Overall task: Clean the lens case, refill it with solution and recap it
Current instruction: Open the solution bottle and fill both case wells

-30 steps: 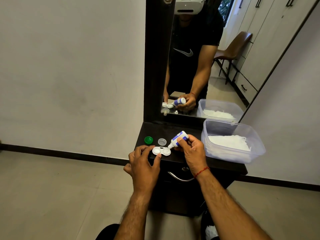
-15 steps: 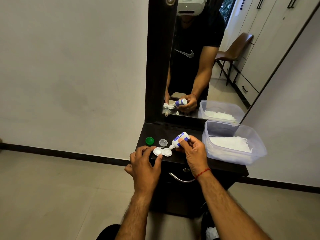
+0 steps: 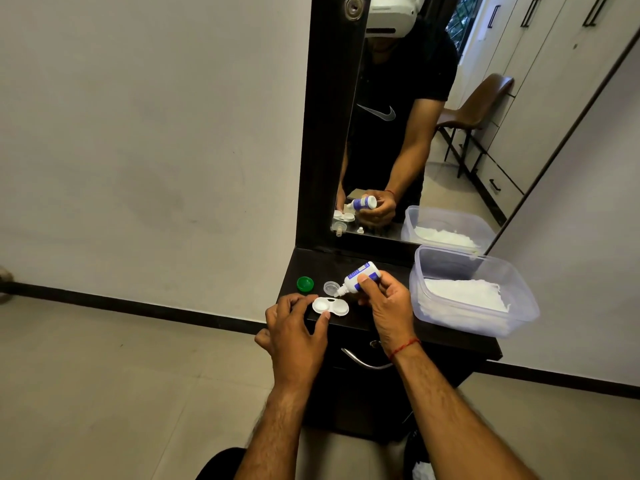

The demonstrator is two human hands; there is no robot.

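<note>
The lens case (image 3: 330,305) lies open near the front edge of the dresser top (image 3: 322,266), unmoved. Your left hand (image 3: 298,334) still pinches its left end. Your right hand (image 3: 384,303) keeps gripping the tilted solution bottle (image 3: 362,274), its nozzle seemingly just above the case.

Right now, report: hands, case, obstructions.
Left hand pinches lens case. Right hand grips solution bottle, nozzle over case. Green cap, clear cap off, beside it. Nothing blocking.

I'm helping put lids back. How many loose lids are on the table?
2. The green cap lies near the table's left edge; the clear cap sits right of it, by the bottle's tip, behind the lens case. Others may hide behind the right hand.
</note>
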